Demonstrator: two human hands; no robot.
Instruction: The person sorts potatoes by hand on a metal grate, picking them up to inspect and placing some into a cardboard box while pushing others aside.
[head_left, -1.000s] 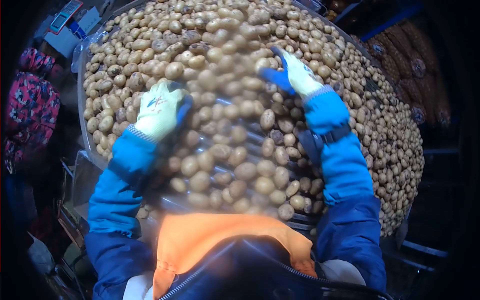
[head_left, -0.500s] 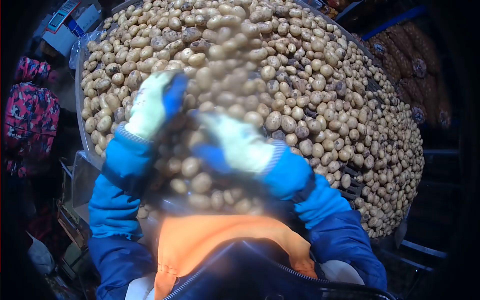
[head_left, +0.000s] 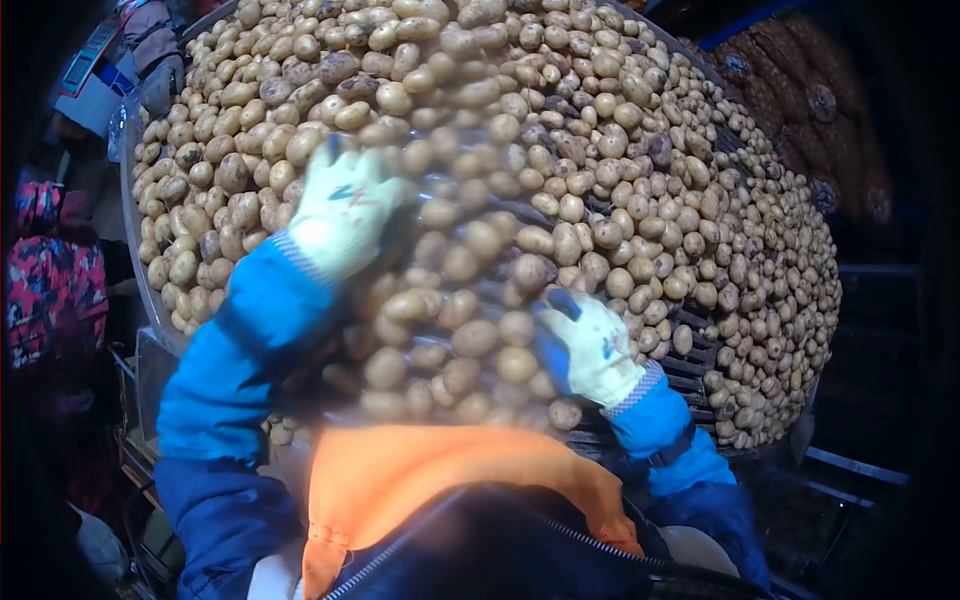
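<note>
A large heap of potatoes point(head_left: 640, 170) covers a wide slatted table. My left hand point(head_left: 348, 208), in a pale glove with blue fingertips, lies back-up on the potatoes left of the middle, its fingers spread. My right hand point(head_left: 588, 345), gloved the same way, is lower and to the right, resting side-on against the potatoes, with thumb and fingers apart and nothing visible in it. Between my hands the potatoes point(head_left: 460, 310) look blurred, partly behind a smear or glare. Dark slats point(head_left: 685, 365) show right of my right hand.
A person in a pink patterned garment point(head_left: 58, 290) is at the far left. A device with a display point(head_left: 85, 65) stands on a white box at the upper left. Net sacks point(head_left: 800, 100) are stacked at the upper right. A metal rail point(head_left: 855, 465) runs at the lower right.
My right hand has moved right and down, away from my left hand. My left hand has shifted right and turned back-up. More potatoes lie in the space between them.
</note>
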